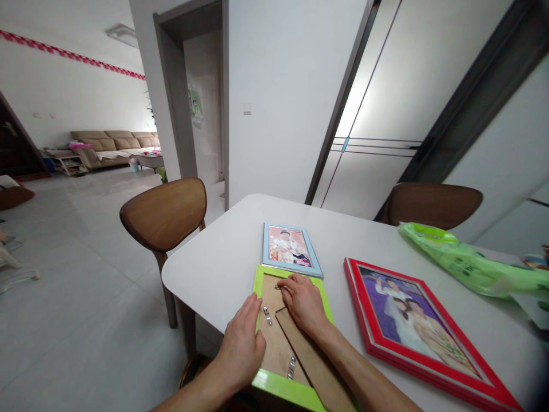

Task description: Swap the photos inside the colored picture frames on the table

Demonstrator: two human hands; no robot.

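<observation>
A bright green picture frame (285,387) lies face down at the table's near edge, its brown backboard (278,343) showing. My left hand (242,343) rests along the frame's left side, fingers stretched out and thumb apart. Over the far part of the backboard, my right hand (303,302) has its fingers curled and pinched at a small metal clip (277,286), which they partly cover. Two more metal pieces, a clip (267,316) and a lower clip (291,367), sit on the backboard. A brown stand leg (315,360) runs beneath my right forearm.
Beyond the green frame lies a light blue framed photo (293,269). A red framed photo (372,326) is at the right on the white table (214,257), with a green plastic bag (476,266) behind it. Wooden chairs stand at the left (167,212) and far side (433,203).
</observation>
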